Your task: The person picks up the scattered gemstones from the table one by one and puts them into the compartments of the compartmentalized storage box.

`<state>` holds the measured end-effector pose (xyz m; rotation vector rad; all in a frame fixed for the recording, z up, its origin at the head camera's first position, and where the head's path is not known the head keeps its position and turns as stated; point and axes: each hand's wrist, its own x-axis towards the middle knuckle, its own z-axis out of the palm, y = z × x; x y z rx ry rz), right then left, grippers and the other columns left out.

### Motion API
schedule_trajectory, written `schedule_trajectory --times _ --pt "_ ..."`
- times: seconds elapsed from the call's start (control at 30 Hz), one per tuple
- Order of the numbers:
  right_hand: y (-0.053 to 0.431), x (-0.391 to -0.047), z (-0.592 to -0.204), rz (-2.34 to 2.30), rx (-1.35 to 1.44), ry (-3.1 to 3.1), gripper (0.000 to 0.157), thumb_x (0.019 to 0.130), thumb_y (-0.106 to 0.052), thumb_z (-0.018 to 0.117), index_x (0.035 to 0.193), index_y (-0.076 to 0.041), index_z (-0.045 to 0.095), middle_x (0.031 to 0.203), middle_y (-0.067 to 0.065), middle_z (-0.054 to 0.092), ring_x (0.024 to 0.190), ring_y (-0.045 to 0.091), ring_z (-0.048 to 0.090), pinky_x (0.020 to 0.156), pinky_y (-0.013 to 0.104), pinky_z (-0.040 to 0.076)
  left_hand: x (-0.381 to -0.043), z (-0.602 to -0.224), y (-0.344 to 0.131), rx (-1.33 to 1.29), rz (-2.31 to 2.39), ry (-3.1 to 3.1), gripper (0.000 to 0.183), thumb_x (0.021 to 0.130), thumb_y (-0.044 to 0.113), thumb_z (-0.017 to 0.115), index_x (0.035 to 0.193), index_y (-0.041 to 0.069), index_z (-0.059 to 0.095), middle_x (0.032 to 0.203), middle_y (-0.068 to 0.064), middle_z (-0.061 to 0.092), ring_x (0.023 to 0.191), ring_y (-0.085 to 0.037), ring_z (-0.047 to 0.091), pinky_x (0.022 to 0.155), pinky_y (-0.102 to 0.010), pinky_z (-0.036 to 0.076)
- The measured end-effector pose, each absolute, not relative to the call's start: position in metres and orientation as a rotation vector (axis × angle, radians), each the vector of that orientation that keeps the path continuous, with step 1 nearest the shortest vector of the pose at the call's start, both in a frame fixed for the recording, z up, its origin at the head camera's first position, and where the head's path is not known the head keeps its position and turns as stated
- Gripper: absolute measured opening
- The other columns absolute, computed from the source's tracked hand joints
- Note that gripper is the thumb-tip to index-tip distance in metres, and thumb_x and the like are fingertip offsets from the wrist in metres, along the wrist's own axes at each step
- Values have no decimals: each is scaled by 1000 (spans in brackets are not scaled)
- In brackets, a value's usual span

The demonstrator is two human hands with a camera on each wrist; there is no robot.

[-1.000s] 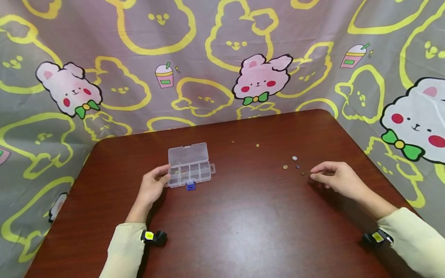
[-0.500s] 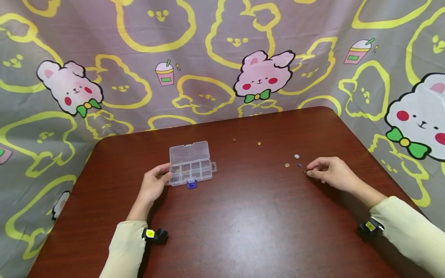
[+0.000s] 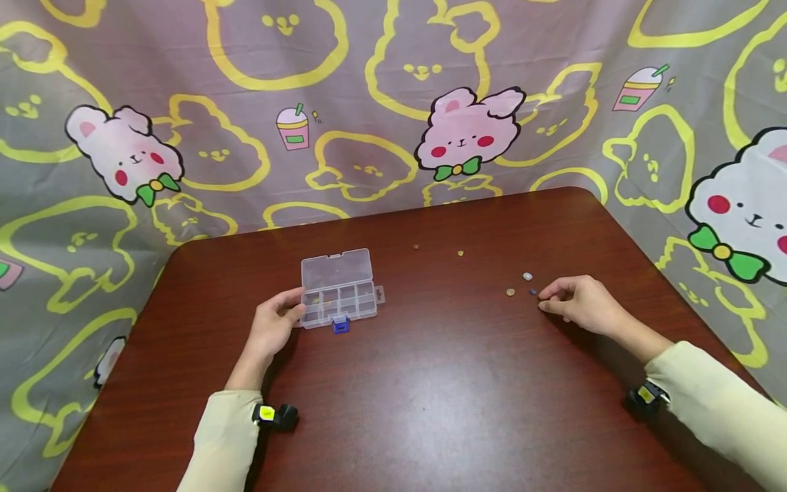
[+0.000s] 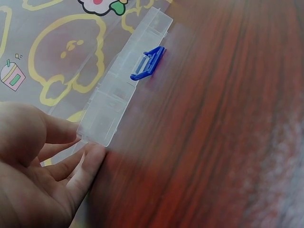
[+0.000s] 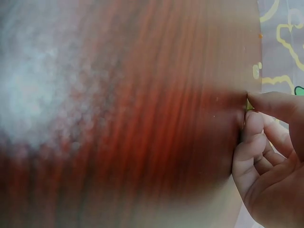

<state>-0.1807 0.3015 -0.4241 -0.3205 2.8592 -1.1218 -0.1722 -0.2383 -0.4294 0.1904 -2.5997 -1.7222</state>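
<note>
A clear plastic compartment box stands on the table with its lid raised and a blue latch at its front. Small yellowish pieces lie in its left compartments. My left hand grips the box's left end between thumb and fingers. At the right, my right hand has thumb and forefinger together low over the table, pinching a tiny brownish bead-like piece. The fingers mostly hide that piece. A small blue piece lies just beyond the fingertips, close to a whitish round piece and a gold one.
Farther back on the brown table lie a yellow piece and a small brown piece. A patterned curtain hangs along the back and both sides of the table.
My right hand has moved slightly left and down to the brownish piece, which its fingertips now cover. The left hand keeps its grip on the box. The head view has shifted a little.
</note>
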Motion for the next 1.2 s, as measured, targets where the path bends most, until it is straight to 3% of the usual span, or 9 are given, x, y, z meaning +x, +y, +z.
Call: schedule_trajectory --times 0.5,0.8,1.2 --pt "300 -178 -419 -1055 -316 2877 8 88 -14 78 91 -8 75 67 0 61 54 13 55 44 28 41 -174 -431 -240 145 -1731 -2566 37 99 -3 58 135 -7 58 128 -29 59 89 -10 61 70 -18 55" --pt "292 -174 -417 -1097 -323 2822 7 90 -14 76 93 -8 74 73 2 65 55 14 56 42 29 43 -171 -429 -239 147 -1766 -2548 38 99 -2 57 137 -7 56 132 -29 57 90 -11 61 70 -18 55" --pt "270 -176 -410 -1166 -373 2771 5 91 -13 75 92 -9 73 65 4 62 51 17 54 38 30 44 -173 -432 -239 171 -1733 -2574 37 99 -2 57 136 -6 58 130 -27 59 90 -11 61 70 -19 55"
